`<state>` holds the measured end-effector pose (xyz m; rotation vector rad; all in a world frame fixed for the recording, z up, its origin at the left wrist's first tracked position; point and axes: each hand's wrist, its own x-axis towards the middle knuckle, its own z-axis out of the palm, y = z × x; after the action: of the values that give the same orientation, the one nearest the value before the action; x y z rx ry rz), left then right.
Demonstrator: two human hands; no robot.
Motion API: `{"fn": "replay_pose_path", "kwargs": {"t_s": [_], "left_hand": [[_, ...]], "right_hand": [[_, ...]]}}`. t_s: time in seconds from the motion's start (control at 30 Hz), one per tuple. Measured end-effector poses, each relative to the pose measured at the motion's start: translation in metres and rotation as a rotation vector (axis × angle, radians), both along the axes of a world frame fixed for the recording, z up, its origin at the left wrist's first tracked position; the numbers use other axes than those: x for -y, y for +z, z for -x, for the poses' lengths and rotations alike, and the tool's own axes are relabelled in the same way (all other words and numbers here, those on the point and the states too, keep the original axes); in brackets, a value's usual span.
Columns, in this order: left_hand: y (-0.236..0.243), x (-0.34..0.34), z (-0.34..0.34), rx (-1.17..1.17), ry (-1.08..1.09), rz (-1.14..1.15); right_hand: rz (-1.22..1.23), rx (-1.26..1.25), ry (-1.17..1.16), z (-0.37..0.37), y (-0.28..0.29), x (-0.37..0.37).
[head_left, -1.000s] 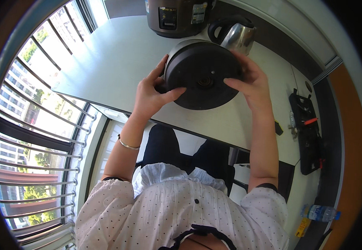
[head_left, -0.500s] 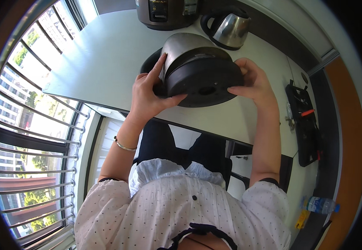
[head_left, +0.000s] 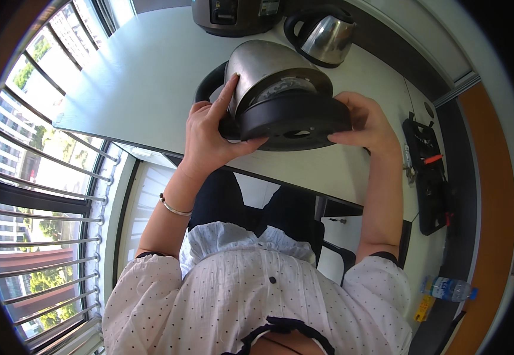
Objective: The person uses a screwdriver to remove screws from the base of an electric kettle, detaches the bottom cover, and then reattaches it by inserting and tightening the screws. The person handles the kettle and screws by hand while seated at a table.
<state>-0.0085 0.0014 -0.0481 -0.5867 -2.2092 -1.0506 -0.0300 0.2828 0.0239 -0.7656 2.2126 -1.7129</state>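
A steel kettle (head_left: 259,62) lies tipped above the table, its black handle (head_left: 207,83) at the left and its round black base plate (head_left: 282,118) angled toward me. A gap between plate and body shows a metallic underside. My left hand (head_left: 218,133) grips the kettle, a finger along the steel and the thumb on the plate's lower edge. My right hand (head_left: 357,121) has its fingers closed round the plate's right edge.
A brown electric cooker (head_left: 235,16) and a second steel kettle (head_left: 328,41) stand at the back of the white table (head_left: 115,89). A black tool case (head_left: 427,200) and a water bottle (head_left: 452,289) are at the right. Barred windows fill the left.
The kettle has turned, so more of its steel body shows and its bottom faces me less. The gap above the black plate looks wider. My right hand has moved slightly right and down.
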Motion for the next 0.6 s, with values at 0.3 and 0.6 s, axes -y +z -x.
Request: {"fn": "replay_pose_path", "kwargs": {"t_s": [0.3,0.6], "left_hand": [[-0.0029,-0.0018,0.0003,-0.049,0.006,0.01],[-0.0013,-0.0047,-0.001,-0.062,0.024,0.036]], "right_hand": [[-0.017,0.052,0.029,0.0002,0.0028,-0.0042],[-0.035,0.054,0.01,0.0007,0.0079,-0.0001]]}}
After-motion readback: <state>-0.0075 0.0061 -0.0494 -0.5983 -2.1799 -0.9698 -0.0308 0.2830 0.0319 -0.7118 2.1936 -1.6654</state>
